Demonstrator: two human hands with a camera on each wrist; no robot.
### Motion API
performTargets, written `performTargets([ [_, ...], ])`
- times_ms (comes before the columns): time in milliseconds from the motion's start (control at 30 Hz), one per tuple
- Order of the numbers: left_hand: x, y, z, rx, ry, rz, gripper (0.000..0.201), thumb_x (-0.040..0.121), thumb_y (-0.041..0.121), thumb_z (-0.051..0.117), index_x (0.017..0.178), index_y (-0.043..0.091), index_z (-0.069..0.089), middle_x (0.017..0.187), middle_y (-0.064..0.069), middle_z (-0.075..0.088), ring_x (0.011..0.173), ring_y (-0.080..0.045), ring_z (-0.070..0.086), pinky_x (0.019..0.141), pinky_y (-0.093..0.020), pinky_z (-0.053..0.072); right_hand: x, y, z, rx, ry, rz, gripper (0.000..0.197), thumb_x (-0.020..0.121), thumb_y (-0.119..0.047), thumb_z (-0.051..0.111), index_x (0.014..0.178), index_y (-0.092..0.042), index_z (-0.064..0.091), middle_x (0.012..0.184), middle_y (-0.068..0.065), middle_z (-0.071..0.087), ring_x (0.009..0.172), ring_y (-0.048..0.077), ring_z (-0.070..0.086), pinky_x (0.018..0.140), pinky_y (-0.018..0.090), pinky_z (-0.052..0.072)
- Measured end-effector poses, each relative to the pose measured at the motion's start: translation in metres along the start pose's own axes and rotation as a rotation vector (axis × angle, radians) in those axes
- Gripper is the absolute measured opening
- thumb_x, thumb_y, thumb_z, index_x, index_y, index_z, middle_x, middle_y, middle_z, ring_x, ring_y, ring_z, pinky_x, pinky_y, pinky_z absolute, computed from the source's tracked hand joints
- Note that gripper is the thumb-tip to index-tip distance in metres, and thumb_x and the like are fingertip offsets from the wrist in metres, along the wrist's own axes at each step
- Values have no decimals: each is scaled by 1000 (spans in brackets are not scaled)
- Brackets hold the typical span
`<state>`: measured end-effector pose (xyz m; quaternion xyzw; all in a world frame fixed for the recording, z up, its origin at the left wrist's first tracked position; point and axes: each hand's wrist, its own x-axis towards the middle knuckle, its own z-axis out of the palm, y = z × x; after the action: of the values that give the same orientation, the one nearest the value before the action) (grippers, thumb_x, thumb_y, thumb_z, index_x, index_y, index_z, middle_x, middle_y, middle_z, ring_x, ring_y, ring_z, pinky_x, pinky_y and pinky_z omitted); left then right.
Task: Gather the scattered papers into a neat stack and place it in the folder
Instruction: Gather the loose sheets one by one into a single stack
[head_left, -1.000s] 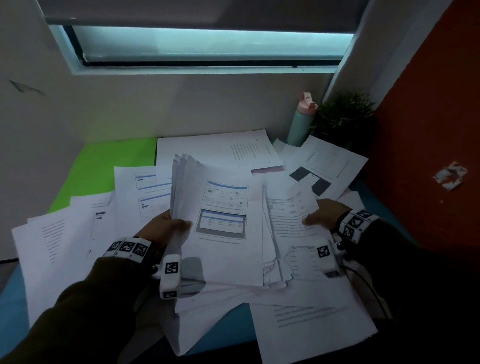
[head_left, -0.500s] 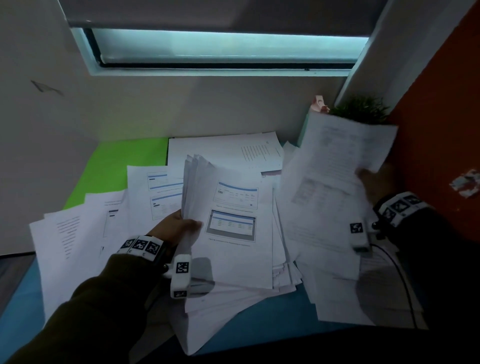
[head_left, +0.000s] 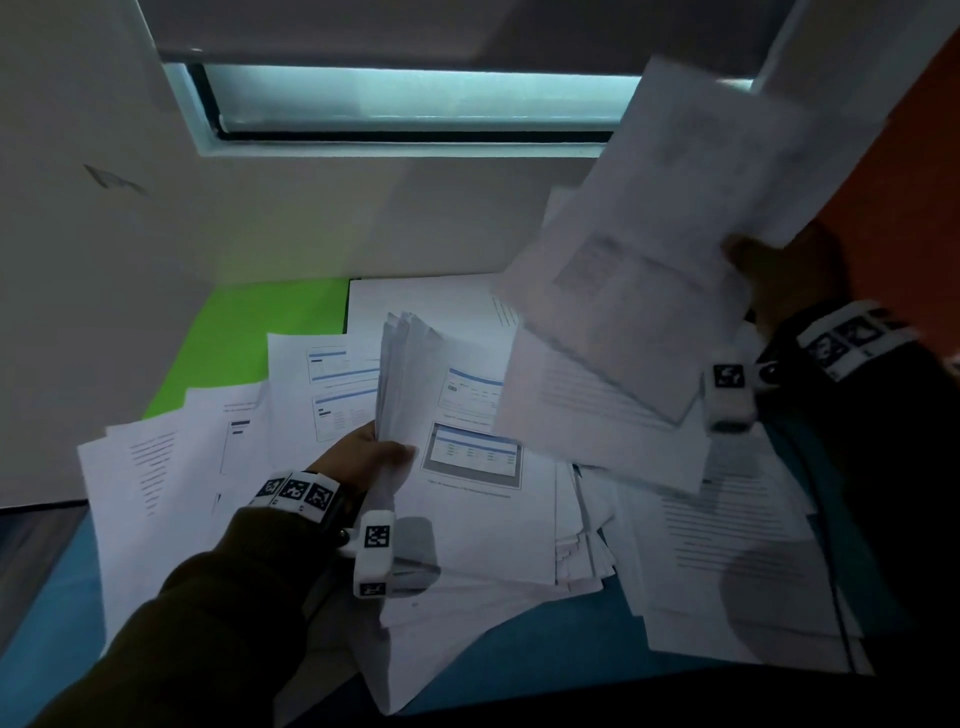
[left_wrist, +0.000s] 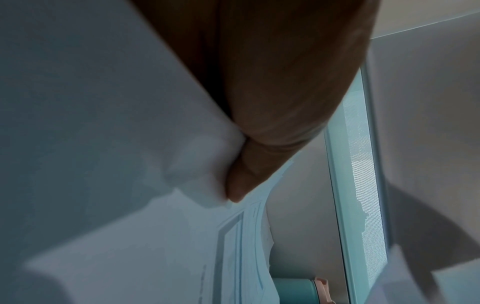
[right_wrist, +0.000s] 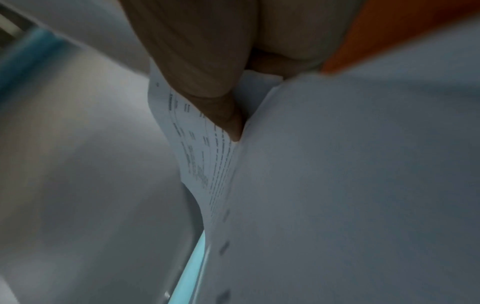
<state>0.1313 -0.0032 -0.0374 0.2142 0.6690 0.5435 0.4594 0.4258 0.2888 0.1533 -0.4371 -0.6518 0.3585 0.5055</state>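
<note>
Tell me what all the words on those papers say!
None can be read.
Top sheet of the bundle in the left hand: blue-headed tables and a caption, too small.
Sheets raised in the right hand: blurred.
Loose papers on the desk: text lines too small.
Wrist bands: square black-and-white codes, no words.

Blue table top (head_left: 530, 670) against a white wall, covered by scattered white printed papers (head_left: 156, 467) overlapping one another, bright green folder (head_left: 249, 338) lying flat at the far left, partly under the sheets, teal bottle (left_wrist: 296, 292) at the back.
</note>
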Motion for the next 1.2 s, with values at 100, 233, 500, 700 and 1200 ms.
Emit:
performTargets([
  [100,-1,0,-1,7,2,3,41,64,18,71,104,9,66,83,-15,70,74,-29,62,73,-36,49,-31,31,31,-38,-142,98,49,82,-15,73,128,-7,58,127,14,61,115,26,58,99,42,47],
  [233,1,-1,-1,-21,-46,39,64,47,33,90,102,10,69,94,-20,71,82,-33,65,80,-41,52,-83,68,68,-69,-272,251,45,85,-6,68,127,3,56,125,17,61,108,24,58,92,28,44],
  [500,-4,-4,-2,-55,-201,64,69,57,16,91,118,0,64,115,-23,71,107,-40,68,94,-50,54,-122,90,121,2,-350,398,48,87,-14,68,131,-2,53,129,16,59,119,30,56,103,34,42],
  [700,-7,-2,-1,-21,-137,73,46,73,6,74,117,-1,62,109,-22,73,103,-40,69,88,-47,57,-80,101,80,-196,-284,409,50,90,-29,65,127,2,56,130,17,59,118,32,57,101,32,43],
  [1200,-8,1,1,37,-129,118,65,58,36,87,114,9,67,107,-13,76,101,-33,72,86,-43,59,-153,79,143,-290,-733,277,31,83,-25,72,109,-9,67,105,5,69,94,22,64,71,21,46],
])
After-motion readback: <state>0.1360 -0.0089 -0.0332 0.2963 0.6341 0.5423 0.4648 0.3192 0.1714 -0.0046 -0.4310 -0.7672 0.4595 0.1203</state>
